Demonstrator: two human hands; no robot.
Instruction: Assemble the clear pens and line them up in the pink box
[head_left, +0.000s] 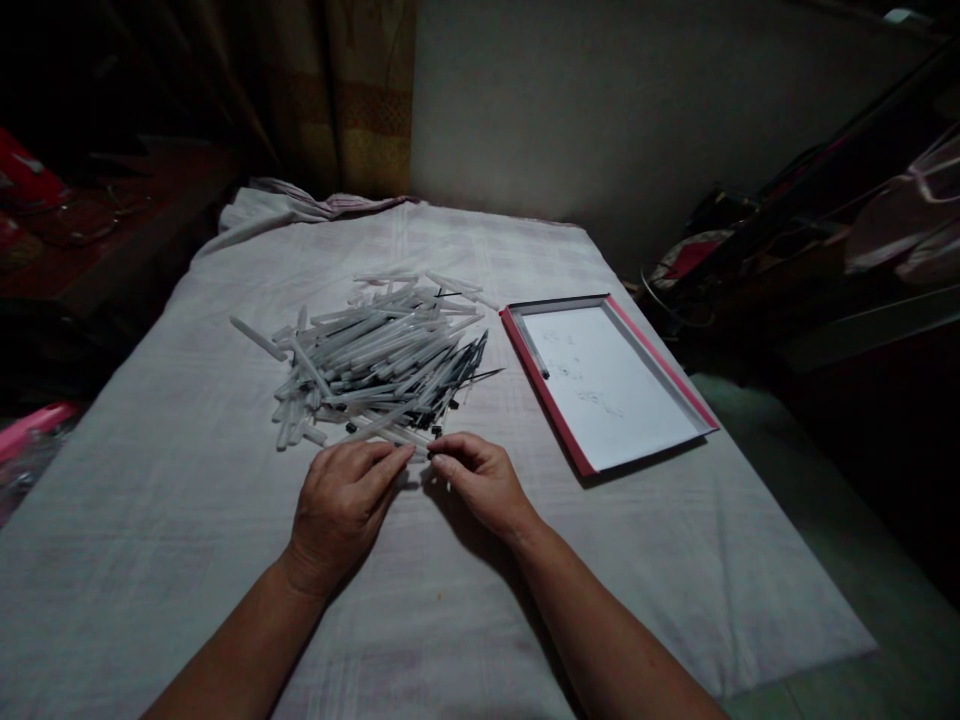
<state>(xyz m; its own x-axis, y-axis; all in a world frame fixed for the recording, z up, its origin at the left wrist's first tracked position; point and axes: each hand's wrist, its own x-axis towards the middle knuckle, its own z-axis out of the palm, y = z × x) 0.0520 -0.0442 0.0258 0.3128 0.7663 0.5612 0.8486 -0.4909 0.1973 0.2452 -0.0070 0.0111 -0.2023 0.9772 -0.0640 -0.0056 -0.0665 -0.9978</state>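
Left hand pinches pen barrel at near edge of pen pile; right hand fingers narrowed at barrel's end, grip unclear.

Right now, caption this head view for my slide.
Left hand and right hand meet at a pile of clear pens on a white cloth, red-rimmed tray alongside.

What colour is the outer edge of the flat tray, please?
Red; the head view shows it best along the left side of the tray.
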